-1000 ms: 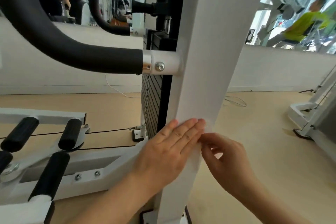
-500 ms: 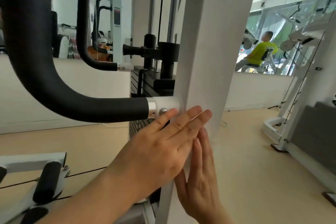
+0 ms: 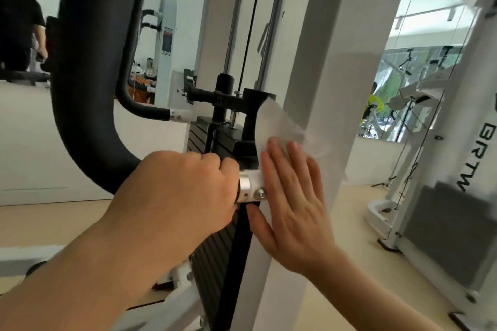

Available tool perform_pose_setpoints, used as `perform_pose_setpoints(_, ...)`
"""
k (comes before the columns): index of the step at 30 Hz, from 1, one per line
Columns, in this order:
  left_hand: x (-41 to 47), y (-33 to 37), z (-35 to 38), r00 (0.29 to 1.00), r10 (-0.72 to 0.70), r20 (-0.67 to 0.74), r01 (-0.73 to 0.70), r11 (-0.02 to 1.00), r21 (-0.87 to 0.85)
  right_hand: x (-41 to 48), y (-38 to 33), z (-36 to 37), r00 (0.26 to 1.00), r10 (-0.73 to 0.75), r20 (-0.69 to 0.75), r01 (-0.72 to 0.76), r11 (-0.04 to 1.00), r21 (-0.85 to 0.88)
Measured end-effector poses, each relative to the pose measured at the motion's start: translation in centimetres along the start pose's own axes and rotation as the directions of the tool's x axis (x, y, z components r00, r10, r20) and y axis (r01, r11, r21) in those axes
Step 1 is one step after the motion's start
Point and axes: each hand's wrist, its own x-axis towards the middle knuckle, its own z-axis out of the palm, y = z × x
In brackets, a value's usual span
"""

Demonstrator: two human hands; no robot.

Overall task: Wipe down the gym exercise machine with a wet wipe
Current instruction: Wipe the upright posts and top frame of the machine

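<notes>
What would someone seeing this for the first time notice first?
Two hands at centre: the right hand lies flat, pressing a white wipe against the white upright post. Beside it, the left hand grips the end of the thick black padded bar curving up the left side.

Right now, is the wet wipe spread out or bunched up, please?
Spread out: the wet wipe lies flat against the white post, under the right hand, fingers straight.
</notes>
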Motion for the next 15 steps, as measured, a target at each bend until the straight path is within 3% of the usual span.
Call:
perform_pose_setpoints(2,0.2,-0.2,-0.5,0.998,0.002,-0.058,-0.003,1.0,-0.011,0.2,0.2,-0.2,0.999,-0.04,-0.011,0.04,0.999,0.01)
perform_pose_setpoints(4,1.0,-0.2,-1.0,1.0,0.009,-0.004,-0.009,0.997,-0.075,-0.9,0.1,-0.5,0.999,-0.042,0.012,0.042,0.999,0.026)
perform_pose_setpoints(8,1.4,-0.1,-0.8,0.999,0.019,0.042,-0.004,0.942,-0.334,-0.7,1.4,-1.5,0.996,-0.087,0.031,0.086,0.996,0.03)
perform_pose_setpoints(10,1.6,0.3,-0.8,0.989,-0.024,-0.144,-0.043,0.895,-0.444,1.7,3.0,-2.1,1.0,0.012,-0.005,-0.012,0.997,0.074)
perform_pose_setpoints(12,2.8,0.8,-1.3,0.957,-0.086,-0.278,-0.078,0.843,-0.532,3.6,3.3,-2.4,0.977,0.213,-0.017,-0.208,0.966,0.154)
perform_pose_setpoints(15,5.6,1.2,-2.5,0.928,-0.106,-0.356,-0.159,0.753,-0.639,1.9,0.5,-1.7,0.934,0.351,0.069,-0.358,0.919,0.167)
